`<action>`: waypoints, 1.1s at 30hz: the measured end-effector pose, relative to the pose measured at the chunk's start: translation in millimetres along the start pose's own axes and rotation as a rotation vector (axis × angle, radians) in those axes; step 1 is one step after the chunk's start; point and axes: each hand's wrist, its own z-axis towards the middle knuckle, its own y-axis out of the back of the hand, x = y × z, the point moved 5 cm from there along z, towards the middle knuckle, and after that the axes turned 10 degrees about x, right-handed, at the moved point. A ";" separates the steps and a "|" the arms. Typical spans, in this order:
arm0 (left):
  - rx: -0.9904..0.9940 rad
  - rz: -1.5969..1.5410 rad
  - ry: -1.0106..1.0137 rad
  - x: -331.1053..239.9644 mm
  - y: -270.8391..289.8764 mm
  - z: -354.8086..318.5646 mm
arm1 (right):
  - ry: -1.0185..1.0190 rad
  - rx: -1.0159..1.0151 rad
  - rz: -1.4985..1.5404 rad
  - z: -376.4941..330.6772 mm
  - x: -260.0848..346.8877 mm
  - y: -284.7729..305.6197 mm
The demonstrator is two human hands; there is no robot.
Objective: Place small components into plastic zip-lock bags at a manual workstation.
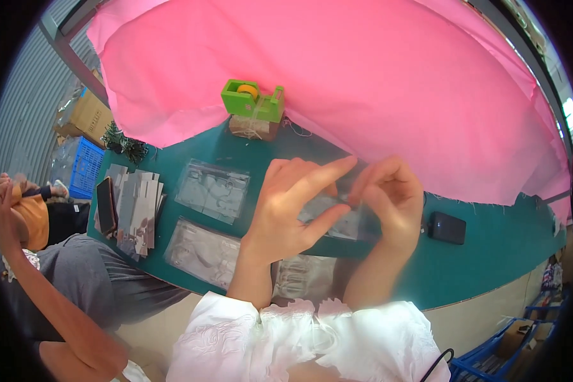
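Clear plastic packet between left hand, fingers stretched, and right hand, fingers curled; can't tell whether either grips!

pink cloth beyond the green table, cardboard box near a blue crate

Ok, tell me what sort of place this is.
Probably a small packing or assembly workshop: a green tape dispenser, flat clear packets laid out on the green worktable, and a cardboard box and blue crate off to the left.
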 end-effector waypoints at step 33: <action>0.207 -0.026 0.154 7.3 -12.8 -7.0 | 0.297 -0.080 -0.848 4.3 16.7 -12.5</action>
